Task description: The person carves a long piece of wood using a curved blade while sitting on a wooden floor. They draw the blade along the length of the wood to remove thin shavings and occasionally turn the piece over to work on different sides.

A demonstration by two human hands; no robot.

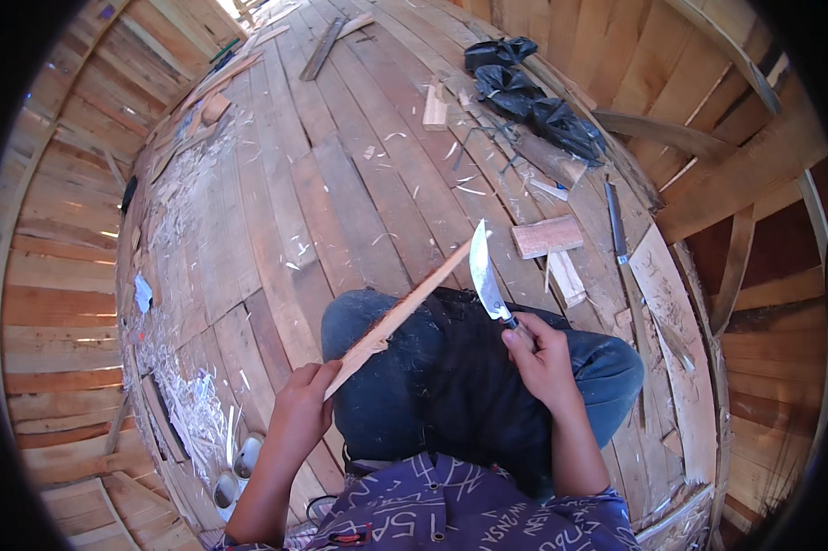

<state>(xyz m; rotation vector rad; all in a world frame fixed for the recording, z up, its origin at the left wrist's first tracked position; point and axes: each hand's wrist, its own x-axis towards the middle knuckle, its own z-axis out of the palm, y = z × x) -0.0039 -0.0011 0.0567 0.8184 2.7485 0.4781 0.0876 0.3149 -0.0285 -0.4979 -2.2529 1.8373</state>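
Pale and wooden, the long strip (397, 323) slants over our left leg (377, 395) toward the far right. Our left hand (306, 401) holds its near end, maybe so the rest sticks out free. Our right hand (544, 360) grips the knife (488, 277) by its handle, likely to keep skin off the blade. The knife overlaps the strip's far tip; we can't tell if they touch. Shavings (194, 404) lie left.

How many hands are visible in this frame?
2: the left hand, gripping a wooden strip's near end, and the right hand, holding a curved-blade knife by its handle. No others show.
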